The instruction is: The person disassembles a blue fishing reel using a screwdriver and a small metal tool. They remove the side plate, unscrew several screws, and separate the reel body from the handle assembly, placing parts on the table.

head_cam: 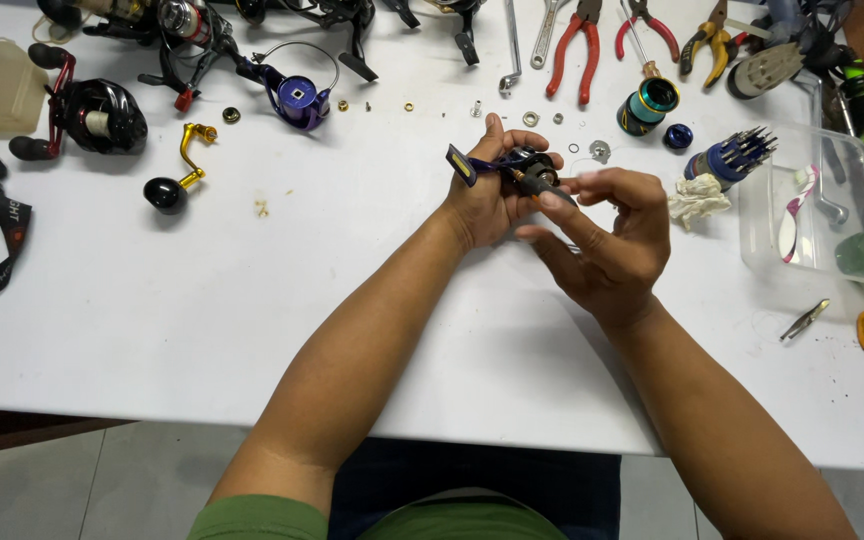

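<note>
Nearest the lens, at the bottom edge of the frame, I note a green shirt (pixel 262 520) and both bare forearms rising toward the centre over a white table (pixel 252 320). At centre frame my left hand (pixel 487 195) is clenched around a purple and black fishing reel body (pixel 522 170), whose flat purple foot juts out to the left of the thumb. My right hand (pixel 607 235) sits just right of it, fingers curled, thumb and forefinger pinching a small dark part at the reel's right end; I cannot tell whether that part is separate from the reel. Right of the hands lie a crumpled cloth (pixel 694 200), a blue holder of screwdriver bits (pixel 732 155) and a clear plastic box (pixel 812 200), with tweezers (pixel 804 320) lower right. Left of centre lies a gold crank handle with a black knob (pixel 177 175), and beyond it a black and red reel (pixel 92 115). Farther up, small washers and screws are scattered near a purple spinning reel (pixel 297 100). Along the top edge are red-handled pliers (pixel 577 50), yellow-handled pliers (pixel 707 45) and a green-rimmed spool (pixel 647 105).
</note>
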